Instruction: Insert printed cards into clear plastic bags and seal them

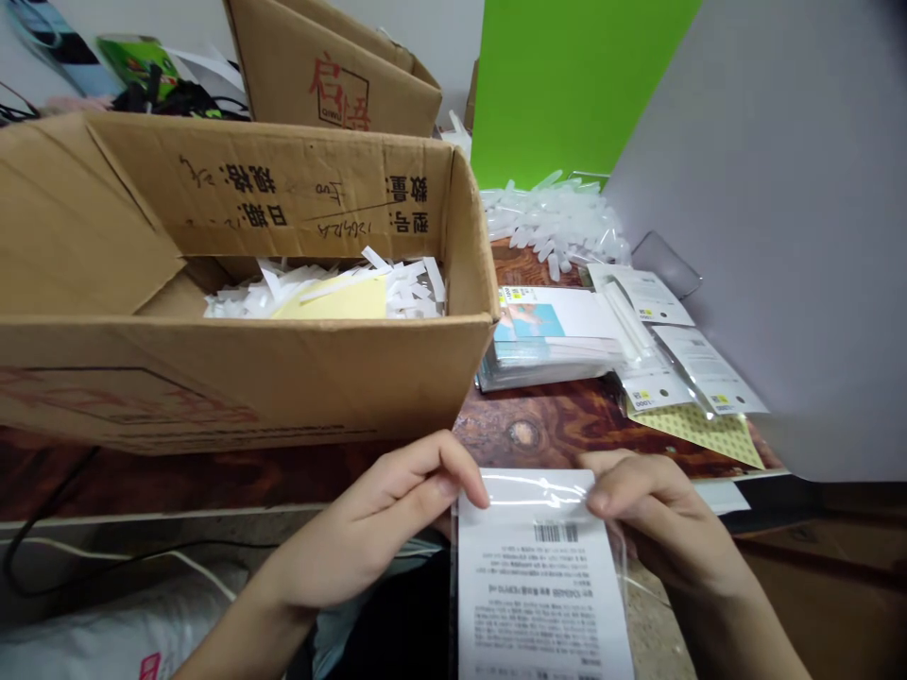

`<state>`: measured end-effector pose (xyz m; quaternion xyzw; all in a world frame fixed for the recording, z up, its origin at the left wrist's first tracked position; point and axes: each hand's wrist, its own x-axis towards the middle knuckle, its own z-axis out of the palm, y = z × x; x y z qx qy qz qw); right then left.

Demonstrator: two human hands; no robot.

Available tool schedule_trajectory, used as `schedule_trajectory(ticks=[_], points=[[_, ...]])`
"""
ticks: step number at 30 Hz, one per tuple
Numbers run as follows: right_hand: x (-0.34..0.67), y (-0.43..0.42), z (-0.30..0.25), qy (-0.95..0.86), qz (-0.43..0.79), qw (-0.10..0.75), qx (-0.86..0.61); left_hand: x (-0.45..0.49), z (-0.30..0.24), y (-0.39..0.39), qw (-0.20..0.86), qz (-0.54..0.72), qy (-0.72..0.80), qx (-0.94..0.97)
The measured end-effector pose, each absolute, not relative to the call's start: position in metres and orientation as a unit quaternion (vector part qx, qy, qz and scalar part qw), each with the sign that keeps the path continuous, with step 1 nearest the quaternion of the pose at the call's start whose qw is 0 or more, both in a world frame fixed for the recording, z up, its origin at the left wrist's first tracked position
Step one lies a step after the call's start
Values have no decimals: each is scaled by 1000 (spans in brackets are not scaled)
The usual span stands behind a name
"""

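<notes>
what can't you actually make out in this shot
Head view: packet in left hand and right hand: lower end cut off by the bottom edge; print too small to read.
Head view: cardboard box: its near wall hides most of the inside, below the white strips.
Head view: clear plastic pieces: blurred, too small to identify.

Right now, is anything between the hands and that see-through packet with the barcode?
No, nothing visible. The left hand and the right hand already pinch the clear packet at its top corners, just in front of the cardboard box.
</notes>
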<state>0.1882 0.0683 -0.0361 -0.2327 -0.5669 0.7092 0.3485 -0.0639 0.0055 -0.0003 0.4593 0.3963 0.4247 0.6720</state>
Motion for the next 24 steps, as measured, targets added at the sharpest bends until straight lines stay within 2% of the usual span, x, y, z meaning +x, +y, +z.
schedule_trajectory(ticks=[8,24], points=[[195,74,-35,-633,682,319,-179,-67,-8,-1,634,417,421,497],[190,72,-24,-622,707,292,-166,-76,-10,-8,533,381,471,591]])
